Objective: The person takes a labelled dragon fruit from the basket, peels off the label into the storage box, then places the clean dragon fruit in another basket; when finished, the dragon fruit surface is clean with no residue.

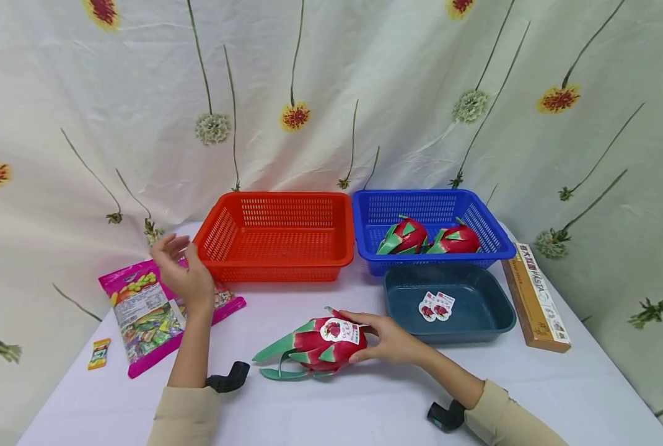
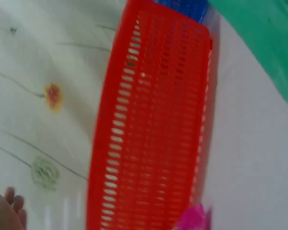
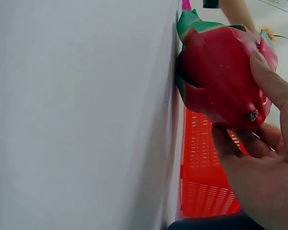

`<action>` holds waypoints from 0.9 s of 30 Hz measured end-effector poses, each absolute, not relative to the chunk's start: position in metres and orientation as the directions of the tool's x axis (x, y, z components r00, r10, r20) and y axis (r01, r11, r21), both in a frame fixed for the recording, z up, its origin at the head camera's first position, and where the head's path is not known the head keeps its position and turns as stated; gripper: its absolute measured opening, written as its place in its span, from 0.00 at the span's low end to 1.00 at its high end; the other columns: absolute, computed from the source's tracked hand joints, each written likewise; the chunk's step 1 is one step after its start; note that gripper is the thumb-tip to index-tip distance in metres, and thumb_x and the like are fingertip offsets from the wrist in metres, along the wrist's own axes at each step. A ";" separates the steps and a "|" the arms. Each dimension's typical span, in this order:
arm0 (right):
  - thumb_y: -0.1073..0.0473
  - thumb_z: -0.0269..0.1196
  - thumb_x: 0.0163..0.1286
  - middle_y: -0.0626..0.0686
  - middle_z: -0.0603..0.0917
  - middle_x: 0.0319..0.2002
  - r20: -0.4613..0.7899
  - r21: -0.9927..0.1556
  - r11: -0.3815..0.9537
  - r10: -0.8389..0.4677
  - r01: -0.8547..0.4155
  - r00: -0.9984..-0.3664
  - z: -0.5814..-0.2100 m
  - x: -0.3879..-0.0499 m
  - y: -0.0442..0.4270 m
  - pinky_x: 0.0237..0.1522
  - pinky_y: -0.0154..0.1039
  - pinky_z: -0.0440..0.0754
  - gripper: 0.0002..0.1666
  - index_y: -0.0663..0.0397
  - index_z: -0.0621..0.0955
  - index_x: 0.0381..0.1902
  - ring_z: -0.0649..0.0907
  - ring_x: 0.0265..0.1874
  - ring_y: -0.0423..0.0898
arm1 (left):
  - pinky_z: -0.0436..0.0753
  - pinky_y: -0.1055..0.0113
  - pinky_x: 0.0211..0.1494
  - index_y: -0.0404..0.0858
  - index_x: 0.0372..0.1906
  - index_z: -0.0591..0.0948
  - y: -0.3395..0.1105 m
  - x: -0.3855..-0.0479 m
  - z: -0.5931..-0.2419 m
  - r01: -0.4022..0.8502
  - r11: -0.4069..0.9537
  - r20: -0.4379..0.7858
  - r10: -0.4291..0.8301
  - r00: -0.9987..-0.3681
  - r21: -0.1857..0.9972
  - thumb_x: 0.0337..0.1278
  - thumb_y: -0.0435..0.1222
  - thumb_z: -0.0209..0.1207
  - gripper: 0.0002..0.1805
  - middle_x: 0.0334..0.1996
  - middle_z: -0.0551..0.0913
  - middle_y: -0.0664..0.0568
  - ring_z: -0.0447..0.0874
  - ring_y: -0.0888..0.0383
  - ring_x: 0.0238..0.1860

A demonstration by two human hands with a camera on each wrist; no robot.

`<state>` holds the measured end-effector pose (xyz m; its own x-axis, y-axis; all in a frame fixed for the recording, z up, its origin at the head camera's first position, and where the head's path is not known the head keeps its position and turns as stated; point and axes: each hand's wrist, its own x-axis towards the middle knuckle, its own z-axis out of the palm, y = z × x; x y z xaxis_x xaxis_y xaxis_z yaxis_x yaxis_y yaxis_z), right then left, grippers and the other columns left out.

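Observation:
My right hand (image 1: 391,341) grips the blunt end of a red dragon fruit (image 1: 316,353), with long green scales pointing left, on the white table. A white label (image 1: 339,330) with a fruit picture is on its upper side. Seen from the right wrist, thumb and fingers curl round the end of the dragon fruit (image 3: 221,72). My left hand (image 1: 183,275) is raised in front of the red basket's left corner, above the pink candy bag (image 1: 147,310), holding nothing, its fingers loosely bent. Only part of the left hand (image 2: 5,211) shows in its wrist view.
A red basket (image 1: 287,274) stands at the back. Beside it, a blue basket (image 1: 432,197) holds two dragon fruits (image 1: 412,235). A dark teal tray (image 1: 476,310) with two loose labels (image 1: 436,306) sits in front. A pasta box (image 1: 535,297) lies right, a small wrapped candy (image 1: 99,354) left.

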<state>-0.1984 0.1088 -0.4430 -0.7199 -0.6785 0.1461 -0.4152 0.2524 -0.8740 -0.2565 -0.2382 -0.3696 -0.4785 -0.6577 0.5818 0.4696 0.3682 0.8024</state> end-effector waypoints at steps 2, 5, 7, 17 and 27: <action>0.53 0.71 0.52 0.45 0.68 0.64 0.168 -0.861 0.251 -0.680 -0.442 -0.714 -0.443 -0.199 0.108 0.57 0.43 0.71 0.46 0.39 0.64 0.68 0.67 0.62 0.46 | 0.72 0.70 0.50 0.38 0.54 0.70 -0.229 -0.245 -0.359 0.446 0.392 0.590 -0.447 -0.672 0.805 0.63 0.35 0.52 0.16 0.44 0.79 0.47 0.74 0.59 0.46; 0.51 0.71 0.52 0.44 0.68 0.64 0.229 -0.815 0.268 -0.665 -0.513 -0.711 -0.443 -0.200 0.107 0.57 0.43 0.70 0.46 0.38 0.64 0.68 0.67 0.63 0.45 | 0.76 0.62 0.49 0.40 0.60 0.66 -0.215 -0.227 -0.359 0.423 0.463 0.458 0.039 -0.888 0.779 0.63 0.39 0.54 0.22 0.49 0.77 0.44 0.75 0.52 0.50; 0.50 0.71 0.51 0.43 0.68 0.64 0.288 -0.770 0.287 -0.640 -0.570 -0.712 -0.442 -0.202 0.104 0.57 0.44 0.71 0.47 0.37 0.64 0.68 0.67 0.62 0.44 | 0.76 0.52 0.51 0.44 0.66 0.60 -0.204 -0.218 -0.368 0.449 0.467 0.323 0.327 -0.888 0.762 0.59 0.42 0.58 0.32 0.56 0.72 0.43 0.71 0.46 0.55; 0.55 0.73 0.48 0.46 0.69 0.63 0.456 -0.638 0.283 -0.611 -0.716 -0.648 -0.442 -0.211 0.090 0.58 0.47 0.70 0.48 0.45 0.65 0.67 0.68 0.61 0.45 | 0.78 0.58 0.50 0.65 0.71 0.48 -0.161 -0.208 -0.421 0.566 0.556 0.203 0.580 -0.789 0.608 0.20 0.54 0.76 0.65 0.63 0.63 0.62 0.66 0.59 0.60; 0.57 0.74 0.48 0.47 0.69 0.63 0.447 -0.623 0.308 -0.613 -0.719 -0.651 -0.445 -0.209 0.090 0.58 0.46 0.70 0.50 0.44 0.64 0.68 0.68 0.61 0.45 | 0.80 0.64 0.44 0.63 0.68 0.57 -0.162 -0.207 -0.439 0.635 0.604 0.343 0.536 -0.771 0.482 0.22 0.66 0.69 0.57 0.58 0.70 0.63 0.71 0.64 0.52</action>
